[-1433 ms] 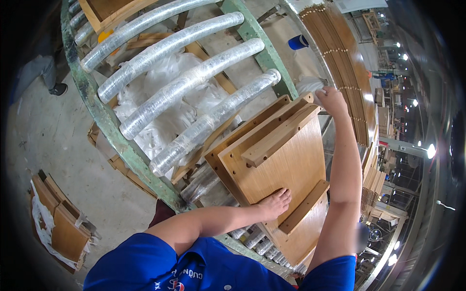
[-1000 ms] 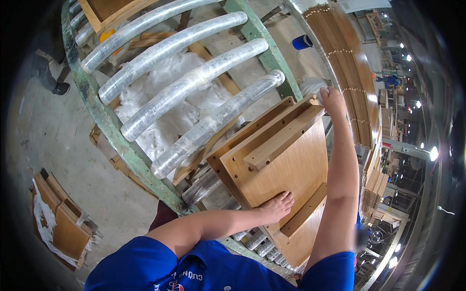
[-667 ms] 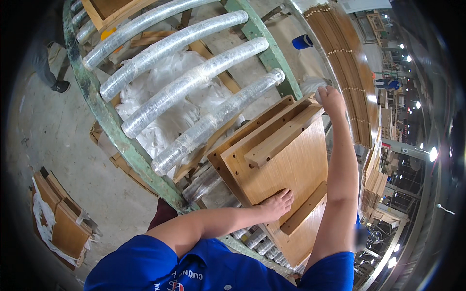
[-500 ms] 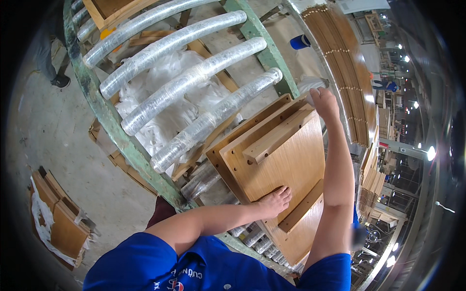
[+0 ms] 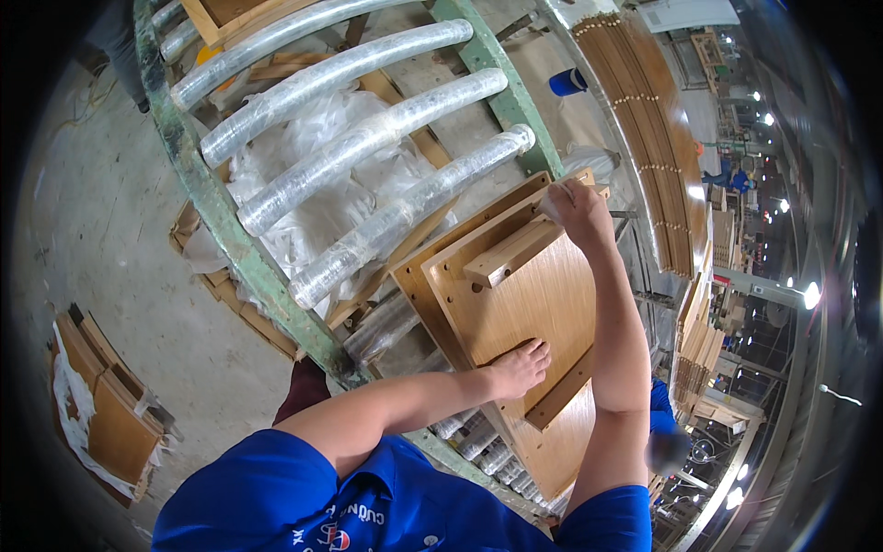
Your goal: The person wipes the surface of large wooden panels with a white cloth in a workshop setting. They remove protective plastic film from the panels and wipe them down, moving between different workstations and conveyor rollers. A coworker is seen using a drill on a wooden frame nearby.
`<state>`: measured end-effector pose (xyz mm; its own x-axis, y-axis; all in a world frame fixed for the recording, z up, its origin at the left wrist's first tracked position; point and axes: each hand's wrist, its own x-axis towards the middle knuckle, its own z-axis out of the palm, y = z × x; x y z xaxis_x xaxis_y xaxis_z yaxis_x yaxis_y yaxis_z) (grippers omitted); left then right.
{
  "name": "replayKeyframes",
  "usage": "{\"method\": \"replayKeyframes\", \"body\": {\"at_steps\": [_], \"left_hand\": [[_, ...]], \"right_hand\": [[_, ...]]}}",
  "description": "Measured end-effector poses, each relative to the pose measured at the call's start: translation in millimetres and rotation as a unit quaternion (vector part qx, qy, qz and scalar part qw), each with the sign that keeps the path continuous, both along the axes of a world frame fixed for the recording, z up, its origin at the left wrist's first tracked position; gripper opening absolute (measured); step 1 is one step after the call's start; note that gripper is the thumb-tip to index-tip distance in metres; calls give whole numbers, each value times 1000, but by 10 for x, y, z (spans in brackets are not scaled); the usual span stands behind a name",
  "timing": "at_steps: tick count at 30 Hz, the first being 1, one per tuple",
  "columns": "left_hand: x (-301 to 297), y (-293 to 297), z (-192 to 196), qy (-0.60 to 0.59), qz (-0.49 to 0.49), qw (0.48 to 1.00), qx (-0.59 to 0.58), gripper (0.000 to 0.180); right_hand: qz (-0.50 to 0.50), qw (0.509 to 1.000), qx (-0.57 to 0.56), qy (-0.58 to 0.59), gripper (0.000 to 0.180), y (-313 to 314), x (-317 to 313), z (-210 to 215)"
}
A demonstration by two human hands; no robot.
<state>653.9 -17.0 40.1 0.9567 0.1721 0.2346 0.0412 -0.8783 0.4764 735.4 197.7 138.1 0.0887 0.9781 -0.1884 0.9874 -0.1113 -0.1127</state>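
Observation:
A flat wooden panel (image 5: 501, 322) with holes along its edge lies on plastic-wrapped rollers, on top of a second wooden panel (image 5: 409, 276). Two wooden rails stand on its face: a far rail (image 5: 511, 254) and a near rail (image 5: 559, 391). My left hand (image 5: 520, 370) rests flat on the panel between them, fingers stretched out, holding nothing. At the panel's far end my right hand (image 5: 584, 217) is closed around a small white piece (image 5: 553, 204), pressed against the wood near the far rail. Whether the piece is cloth or paper I cannot tell.
A green metal frame (image 5: 216, 221) carries wrapped rollers (image 5: 368, 147), with crumpled white plastic (image 5: 308, 138) beneath. Stacked brown boards (image 5: 635, 129) stand at the right, near a blue bucket (image 5: 567, 82). Wooden pieces (image 5: 120, 423) lie on the floor at left. Another person (image 5: 727, 175) is far right.
My right hand has moved left and slightly nearer along the panel's far end, keeping the white piece. My left hand stays flat on the panel. The view has shifted slightly.

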Motion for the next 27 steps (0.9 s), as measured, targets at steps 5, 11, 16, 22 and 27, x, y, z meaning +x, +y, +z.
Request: {"method": "replayKeyframes", "body": {"at_steps": [5, 11, 16, 22, 27], "left_hand": [[-1, -20, 2, 9, 5, 1000, 5, 45], [3, -44, -27, -15, 10, 1000, -7, 41], [-2, -35, -16, -8, 5, 1000, -6, 42], [27, -63, -64, -12, 34, 999, 16, 42], [45, -149, -33, 6, 1, 1000, 21, 40]], "right_hand": [[-9, 1000, 1, 1, 34, -25, -23, -10], [5, 999, 13, 44, 34, -172, -161, 9], [1, 998, -18, 68, 33, -369, -481, 90], [28, 991, -28, 125, 32, -584, -864, 111], [39, 992, -21, 118, 30, -808, -994, 83]]}}
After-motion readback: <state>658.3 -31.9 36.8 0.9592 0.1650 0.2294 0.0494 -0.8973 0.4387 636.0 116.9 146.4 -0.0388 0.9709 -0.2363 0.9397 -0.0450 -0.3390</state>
